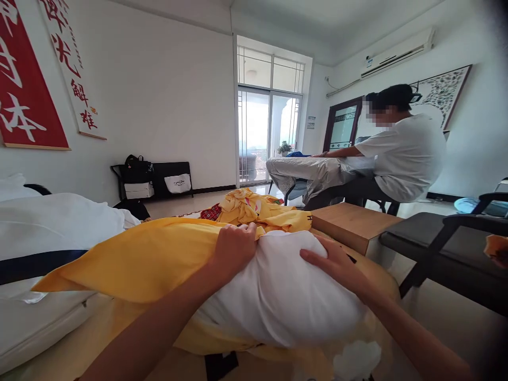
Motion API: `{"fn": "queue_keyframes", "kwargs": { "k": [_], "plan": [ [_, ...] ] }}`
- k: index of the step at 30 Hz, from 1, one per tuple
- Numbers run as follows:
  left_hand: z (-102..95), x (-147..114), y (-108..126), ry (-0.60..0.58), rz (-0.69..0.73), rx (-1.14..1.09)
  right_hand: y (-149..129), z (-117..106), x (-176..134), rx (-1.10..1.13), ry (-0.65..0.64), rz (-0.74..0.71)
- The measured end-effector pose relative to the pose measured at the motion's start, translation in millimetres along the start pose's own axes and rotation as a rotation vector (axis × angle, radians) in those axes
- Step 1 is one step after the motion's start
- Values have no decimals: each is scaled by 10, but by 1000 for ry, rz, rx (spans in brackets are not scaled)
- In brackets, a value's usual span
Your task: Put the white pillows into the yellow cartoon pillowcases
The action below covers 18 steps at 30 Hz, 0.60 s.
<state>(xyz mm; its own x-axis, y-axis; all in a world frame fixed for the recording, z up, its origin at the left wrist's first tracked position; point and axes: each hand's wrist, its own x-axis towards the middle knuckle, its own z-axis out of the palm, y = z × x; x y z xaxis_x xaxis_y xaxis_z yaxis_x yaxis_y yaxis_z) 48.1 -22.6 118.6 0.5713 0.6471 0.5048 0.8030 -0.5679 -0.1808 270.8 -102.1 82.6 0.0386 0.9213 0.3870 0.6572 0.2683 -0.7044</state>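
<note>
White pillow point(291, 286) bulges against pointed yellow cloth point(154, 256).

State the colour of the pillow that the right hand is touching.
The pillow is white; the head view shows it best.

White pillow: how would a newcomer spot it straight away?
Below the tall glass door, a heap of crumpled yellow cloth lies mid-picture. Just nearer the camera, the plump white pillow bulges between the left hand and the right hand. Unlike the white bundle at far left, it has smooth yellow fabric right against its side.
</note>
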Motion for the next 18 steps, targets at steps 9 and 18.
{"fn": "queue_keyframes", "kwargs": {
  "k": [9, 18],
  "plan": [
    [-822, 425, -27, 416, -79, 13, -1202, -446, 71, -162, 772, -112],
    [-396, -89, -478, 1283, 176, -5, -1492, 140, -194, -730, 848, -719]
  ]
}}
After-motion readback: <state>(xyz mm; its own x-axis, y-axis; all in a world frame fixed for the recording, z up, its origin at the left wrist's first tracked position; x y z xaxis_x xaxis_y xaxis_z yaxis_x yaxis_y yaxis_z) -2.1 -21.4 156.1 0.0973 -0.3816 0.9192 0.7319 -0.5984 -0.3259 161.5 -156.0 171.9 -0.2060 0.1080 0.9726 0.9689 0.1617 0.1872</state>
